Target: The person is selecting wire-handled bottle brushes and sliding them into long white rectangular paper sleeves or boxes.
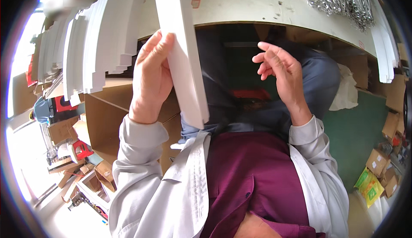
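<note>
My left hand (151, 77) grips a long, narrow white carton (182, 58) by its left side, with the thumb along its face. The carton slants over my lap, its near end above my shirt front and its far part reaching over the table. To the right, my right hand (281, 73) hangs in the air apart from the carton, fingers loosely bent and spread, nothing in them. Beside my left hand, a row of similar white cartons (96, 45) sticks out over the table's edge.
Ahead is a pale worktable (253, 7) with a heap of thin metal rods (339, 0) at the right. More white cartons (385, 45) overhang its right end. A large open cardboard box (107, 122) stands at my left, and a yellow-green bag (369, 186) lies among boxes at the right.
</note>
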`<state>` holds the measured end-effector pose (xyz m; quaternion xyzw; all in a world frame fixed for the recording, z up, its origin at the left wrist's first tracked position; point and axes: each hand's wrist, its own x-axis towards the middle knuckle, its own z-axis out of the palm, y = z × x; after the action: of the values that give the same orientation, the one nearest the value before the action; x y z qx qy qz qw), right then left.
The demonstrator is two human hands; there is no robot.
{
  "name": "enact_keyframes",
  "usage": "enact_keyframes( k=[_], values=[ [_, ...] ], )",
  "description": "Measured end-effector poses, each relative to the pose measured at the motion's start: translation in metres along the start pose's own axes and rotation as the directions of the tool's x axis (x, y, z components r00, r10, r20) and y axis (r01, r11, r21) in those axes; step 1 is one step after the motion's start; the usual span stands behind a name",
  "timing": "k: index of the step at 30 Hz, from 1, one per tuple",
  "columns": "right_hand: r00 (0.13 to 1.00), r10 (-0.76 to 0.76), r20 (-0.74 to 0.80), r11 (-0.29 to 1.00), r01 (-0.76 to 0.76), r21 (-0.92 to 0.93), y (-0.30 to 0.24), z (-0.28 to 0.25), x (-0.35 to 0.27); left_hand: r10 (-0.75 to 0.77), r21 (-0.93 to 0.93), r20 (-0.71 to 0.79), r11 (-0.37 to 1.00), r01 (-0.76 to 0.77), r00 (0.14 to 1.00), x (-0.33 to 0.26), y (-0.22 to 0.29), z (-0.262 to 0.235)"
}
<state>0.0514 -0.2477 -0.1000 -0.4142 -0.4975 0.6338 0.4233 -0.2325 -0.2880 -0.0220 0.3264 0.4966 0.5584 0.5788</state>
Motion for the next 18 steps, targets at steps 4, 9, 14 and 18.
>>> enact_keyframes(
  k=[4, 9, 14, 18],
  values=[
    [0.98, 0.011, 0.201, 1.0, -0.013, 0.008, -0.005, 0.022, -0.005, -0.007, -0.341, 0.04, 0.94, 0.02, 0.999, 0.012, -0.01, -0.004],
    [0.883, 0.129, 0.452, 0.952, -0.239, 0.194, -0.016, 0.052, -0.009, 0.139, -0.495, 0.258, 0.869, 0.008, 0.956, 0.026, -0.023, -0.006],
    [0.798, 0.168, 0.579, 0.911, -0.351, 0.219, -0.025, 0.065, -0.008, 0.191, -0.601, 0.258, 0.799, 0.002, 0.947, 0.031, -0.035, 0.002],
    [0.817, 0.216, 0.535, 0.892, -0.387, 0.232, -0.026, 0.05, -0.006, 0.181, -0.513, 0.224, 0.857, -0.042, 0.958, 0.021, -0.029, 0.004]
  ],
)
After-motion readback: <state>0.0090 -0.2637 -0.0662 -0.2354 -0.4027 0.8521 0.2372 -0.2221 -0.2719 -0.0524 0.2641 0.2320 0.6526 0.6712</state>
